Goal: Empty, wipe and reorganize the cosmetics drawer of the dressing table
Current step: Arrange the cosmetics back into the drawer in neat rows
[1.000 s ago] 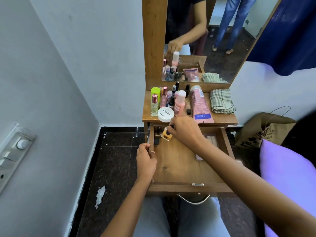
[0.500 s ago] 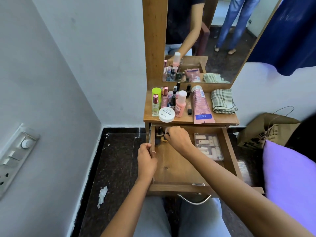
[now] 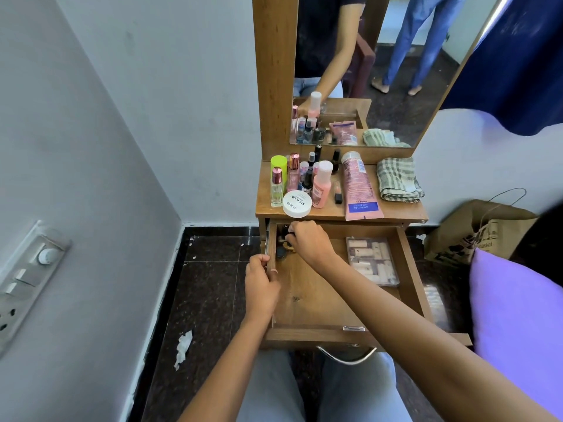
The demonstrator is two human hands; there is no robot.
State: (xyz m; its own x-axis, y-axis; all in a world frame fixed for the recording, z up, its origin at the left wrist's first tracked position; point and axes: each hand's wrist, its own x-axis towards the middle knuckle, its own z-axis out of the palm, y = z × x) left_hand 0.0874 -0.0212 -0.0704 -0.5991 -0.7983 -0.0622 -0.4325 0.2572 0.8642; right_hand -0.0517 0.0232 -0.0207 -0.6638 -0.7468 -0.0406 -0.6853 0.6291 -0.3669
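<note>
Head view: emptying the drawer [image 3: 307, 333], nearly done.
The left hand [image 3: 262, 287] grips the open drawer's left wall. The right hand [image 3: 310, 243] curls over small items [image 3: 281, 254] in the back-left corner; whether it has hold of one cannot be told. Most cosmetics [image 3: 321, 184] stand on the tabletop [image 3: 396, 213]. A clear case [image 3: 371, 260] lies inside; the cloth [image 3: 397, 179] lies folded, so wiping and reorganizing probably remain.

Centre frame holds one pink plastic tube [image 3: 359, 187], one folded checked cloth [image 3: 397, 179] and one round white tub [image 3: 297, 204]. Just below lies one clear plastic case [image 3: 371, 260].
</note>
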